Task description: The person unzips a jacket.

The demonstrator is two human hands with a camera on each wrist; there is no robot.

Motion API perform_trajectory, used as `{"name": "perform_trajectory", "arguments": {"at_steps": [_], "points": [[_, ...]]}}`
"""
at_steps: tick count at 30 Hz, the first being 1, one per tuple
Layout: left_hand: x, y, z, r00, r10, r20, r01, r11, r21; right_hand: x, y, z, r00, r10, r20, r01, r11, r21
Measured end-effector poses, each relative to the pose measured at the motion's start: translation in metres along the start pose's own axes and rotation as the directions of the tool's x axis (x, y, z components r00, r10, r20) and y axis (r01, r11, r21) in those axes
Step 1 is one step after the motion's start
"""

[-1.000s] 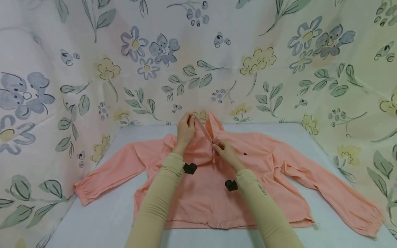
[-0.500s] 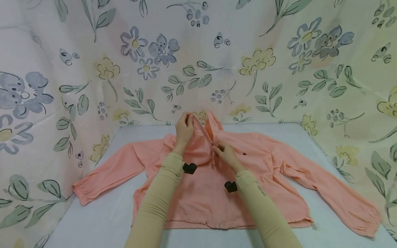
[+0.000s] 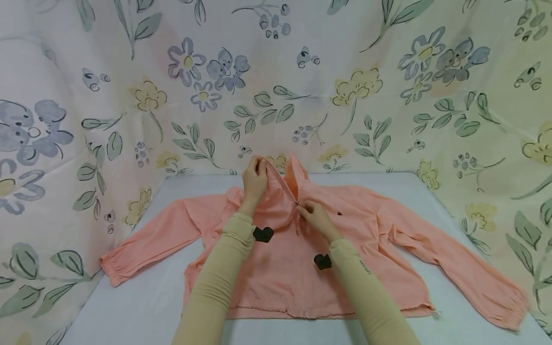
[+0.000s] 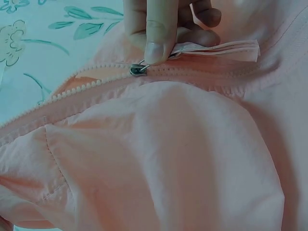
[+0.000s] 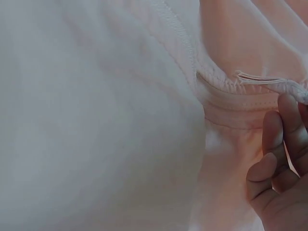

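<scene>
A pink hooded jacket (image 3: 276,282) lies front up with its sleeves spread to both sides. My left hand (image 3: 255,178) grips the upper edge of its front opening and holds it raised. Lower on the same opening, my right hand (image 3: 314,214) pinches the pull of the zipper slider (image 4: 138,70) between thumb and fingers. A fabric pull tab (image 4: 226,49) trails from that pinch. Left of the slider in the left wrist view, the zipper teeth (image 4: 77,91) stand parted; below it the front is joined. In the right wrist view the right hand's lower fingers are loosely curled.
The jacket rests on a white-covered table (image 3: 151,292). Behind and at the sides hangs a floral cloth (image 3: 276,62). Two black heart-shaped pieces (image 3: 263,234) show beside the wrists. A white cord end (image 3: 436,314) sits at the hem's right corner.
My right hand has shifted slightly down along the front with the zipper slider, and the parted stretch above has lengthened a little. The left hand keeps its grip, nearly still.
</scene>
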State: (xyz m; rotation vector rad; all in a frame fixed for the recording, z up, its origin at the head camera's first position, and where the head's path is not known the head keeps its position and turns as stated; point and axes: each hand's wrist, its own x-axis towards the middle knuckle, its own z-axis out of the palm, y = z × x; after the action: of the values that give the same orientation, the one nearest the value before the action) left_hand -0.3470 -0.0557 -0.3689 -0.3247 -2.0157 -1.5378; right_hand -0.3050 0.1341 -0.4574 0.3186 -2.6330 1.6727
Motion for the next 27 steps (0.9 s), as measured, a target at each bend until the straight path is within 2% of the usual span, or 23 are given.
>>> {"name": "perform_trajectory", "arguments": {"at_steps": [5, 12, 18, 23, 27], "points": [[-0.0007, -0.0008, 0.0002, 1.0, -0.025, -0.003, 0.025, 1.0, -0.007, -0.0022, 0.0004, 0.0004, 1.0, -0.007, 0.009, 0.007, 1.0, -0.012], [-0.0009, 0.0016, -0.0016, 0.999, -0.052, -0.014, 0.052, 0.998, -0.028, -0.005, 0.0032, 0.0015, 1.0, -0.008, 0.019, 0.007, 1.0, 0.025], [0.0001, 0.0013, -0.0025, 0.999, -0.043, -0.028, 0.042, 0.999, -0.033, -0.0063, 0.0053, 0.0015, 0.999, -0.029, 0.019, 0.029, 0.999, -0.04], [0.0003, 0.0008, -0.0023, 0.997, -0.068, -0.024, 0.068, 0.997, -0.02, -0.0072, 0.007, 0.0025, 0.998, -0.058, 0.031, 0.06, 0.996, -0.068], [0.0023, 0.001, -0.0033, 0.996, -0.085, -0.034, 0.085, 0.996, -0.006, -0.0084, 0.0097, 0.0035, 0.997, -0.034, 0.063, 0.039, 0.996, -0.078]]}}
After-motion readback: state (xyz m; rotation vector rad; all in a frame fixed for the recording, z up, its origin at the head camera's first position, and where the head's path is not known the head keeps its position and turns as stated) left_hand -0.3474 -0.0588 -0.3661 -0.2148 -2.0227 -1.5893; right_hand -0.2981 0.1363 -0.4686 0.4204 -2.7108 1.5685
